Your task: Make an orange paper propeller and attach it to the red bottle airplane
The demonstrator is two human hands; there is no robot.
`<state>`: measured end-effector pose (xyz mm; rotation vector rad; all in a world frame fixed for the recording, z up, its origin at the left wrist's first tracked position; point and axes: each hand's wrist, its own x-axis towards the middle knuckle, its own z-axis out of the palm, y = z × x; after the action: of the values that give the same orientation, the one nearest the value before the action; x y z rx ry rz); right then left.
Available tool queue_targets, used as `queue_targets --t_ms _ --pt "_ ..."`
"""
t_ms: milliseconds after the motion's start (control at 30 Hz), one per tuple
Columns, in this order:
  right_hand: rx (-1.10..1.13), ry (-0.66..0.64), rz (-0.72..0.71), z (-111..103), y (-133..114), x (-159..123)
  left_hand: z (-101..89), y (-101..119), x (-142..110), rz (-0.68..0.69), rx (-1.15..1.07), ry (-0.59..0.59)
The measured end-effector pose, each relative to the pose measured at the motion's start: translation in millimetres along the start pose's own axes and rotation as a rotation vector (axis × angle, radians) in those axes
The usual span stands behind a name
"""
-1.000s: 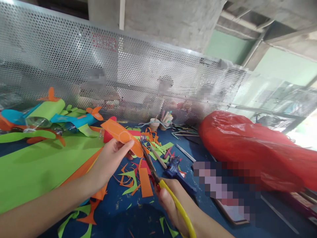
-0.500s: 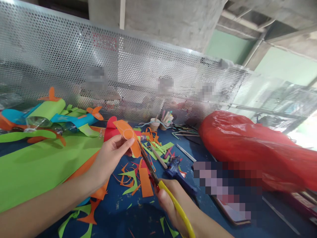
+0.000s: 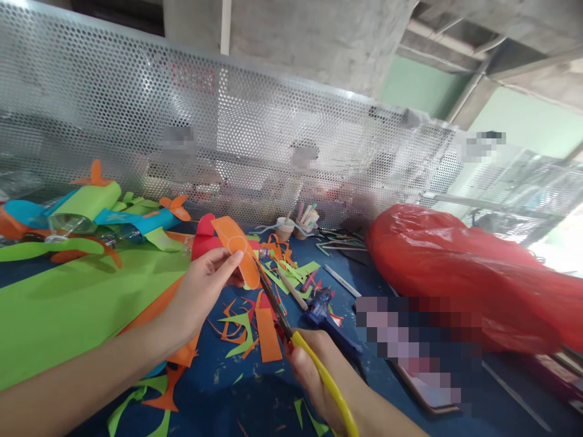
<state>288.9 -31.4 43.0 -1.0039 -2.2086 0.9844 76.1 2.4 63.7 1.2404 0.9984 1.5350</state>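
Pinched in my left hand (image 3: 204,285) is a strip of orange paper (image 3: 249,267) with a drawn outline of a circle and rounded blades; its lower end is rounded. My right hand (image 3: 314,370) grips yellow-handled scissors (image 3: 321,367), whose blades point up and away and meet the right edge of the paper. Beneath both hands lie an orange paper rectangle (image 3: 268,335) and curled orange and green scraps (image 3: 246,325). A blue glue gun (image 3: 330,318) rests just beyond the scissors. Behind the left hand stands a red paper-covered piece (image 3: 204,246), partly hidden.
Bottle models wrapped in coloured paper (image 3: 98,203) stand at the left beside a large green sheet (image 3: 82,297). Cups of markers (image 3: 307,220) are at the back against a perforated metal screen (image 3: 255,133). A red plastic bag (image 3: 455,267) and a partly blurred phone-like slab (image 3: 432,388) lie right.
My left hand has tilted the orange paper slightly, and the thumb now covers more of the drawn circle. The scissors have barely moved at the paper's edge.
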Motion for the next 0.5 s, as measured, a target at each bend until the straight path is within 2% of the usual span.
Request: queue_targets --t_ms 200,367,500 --pt "-0.028 0.006 0.01 0.3 0.3 0.0 -1.5 -2.4 1.5 0.004 0.002 0.001" --pt "0.048 -0.033 0.031 1.7 1.9 -2.9 0.9 0.0 0.1 -0.005 0.017 0.007" --pt "-0.006 -0.036 -0.07 0.7 1.9 -3.1 2.8 2.3 -1.9 -0.011 0.027 0.003"
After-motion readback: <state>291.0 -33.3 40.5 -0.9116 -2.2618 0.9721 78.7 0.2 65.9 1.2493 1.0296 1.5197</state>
